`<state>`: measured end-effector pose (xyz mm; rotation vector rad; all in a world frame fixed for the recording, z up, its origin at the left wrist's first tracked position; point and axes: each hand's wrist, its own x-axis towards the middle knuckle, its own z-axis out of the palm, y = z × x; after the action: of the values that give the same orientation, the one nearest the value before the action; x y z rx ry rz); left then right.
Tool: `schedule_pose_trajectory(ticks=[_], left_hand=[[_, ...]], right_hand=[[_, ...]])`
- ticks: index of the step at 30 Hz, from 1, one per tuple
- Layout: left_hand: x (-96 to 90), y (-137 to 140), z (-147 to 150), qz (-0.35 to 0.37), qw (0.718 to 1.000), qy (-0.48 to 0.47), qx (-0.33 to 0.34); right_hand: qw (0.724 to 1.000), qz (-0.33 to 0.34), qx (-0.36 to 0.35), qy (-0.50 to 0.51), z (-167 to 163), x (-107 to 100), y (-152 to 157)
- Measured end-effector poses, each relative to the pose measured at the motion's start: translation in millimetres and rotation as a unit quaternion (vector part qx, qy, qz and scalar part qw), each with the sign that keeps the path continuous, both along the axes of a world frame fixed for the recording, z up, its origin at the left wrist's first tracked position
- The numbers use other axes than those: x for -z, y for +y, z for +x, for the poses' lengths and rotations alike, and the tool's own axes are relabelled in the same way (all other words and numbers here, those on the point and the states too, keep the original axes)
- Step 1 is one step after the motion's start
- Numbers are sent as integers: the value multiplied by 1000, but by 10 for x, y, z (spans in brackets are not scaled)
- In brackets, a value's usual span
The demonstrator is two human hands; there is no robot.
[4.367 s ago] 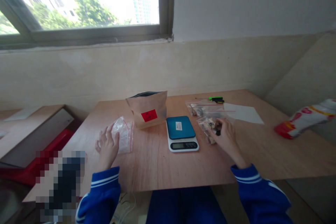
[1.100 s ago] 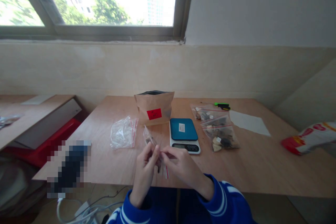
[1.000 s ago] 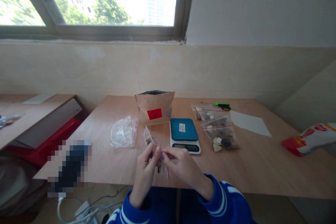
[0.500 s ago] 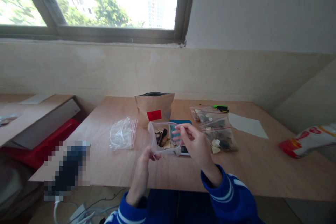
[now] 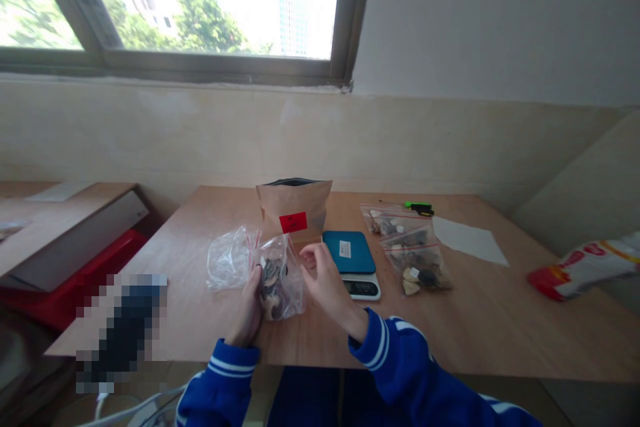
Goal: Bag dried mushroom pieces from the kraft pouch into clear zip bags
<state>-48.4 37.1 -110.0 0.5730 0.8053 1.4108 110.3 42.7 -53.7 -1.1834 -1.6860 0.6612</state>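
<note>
My left hand [image 5: 250, 305] grips a clear zip bag [image 5: 293, 297] by its left side, low over the table front. Inside the bag are dark and pale dried pieces [image 5: 271, 283]. Just right of the bag is my right hand [image 5: 327, 280], its fingers loosely bent and the thumb apart from them, close to the bag's right edge; whether they touch is hard to see. Behind my right hand sits a kitchen scale [image 5: 363, 288] with a blue top and a white label. A brown paper pouch [image 5: 270, 207] with a red label stands open behind the bag.
Clear plastic bags [image 5: 227, 260] lie at the left. Filled zip bags [image 5: 415, 260] lie right of the scale, with a green-and-black tool [image 5: 419, 207] and white paper [image 5: 473, 240] beyond. A red-and-white packet [image 5: 575, 273] is far right; a pixelated dark object [image 5: 123, 327] is front left.
The bag has moved left and turned from gaping sideways to standing more upright. My right hand has come off its opening and shifted left and down, uncovering the scale.
</note>
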Motion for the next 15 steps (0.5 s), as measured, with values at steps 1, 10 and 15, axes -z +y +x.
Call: schedule_pose_trajectory(ticks=[1, 10, 15], left_hand=[[29, 8, -1, -7, 1000, -4, -3], [137, 27, 10, -42, 999, -10, -32], [179, 34, 0, -44, 998, 11, -41]], right_hand=[[999, 15, -32, -31, -33, 9, -9], [957, 44, -177, -224, -159, -73, 116], [902, 104, -233, -349, -146, -47, 145]])
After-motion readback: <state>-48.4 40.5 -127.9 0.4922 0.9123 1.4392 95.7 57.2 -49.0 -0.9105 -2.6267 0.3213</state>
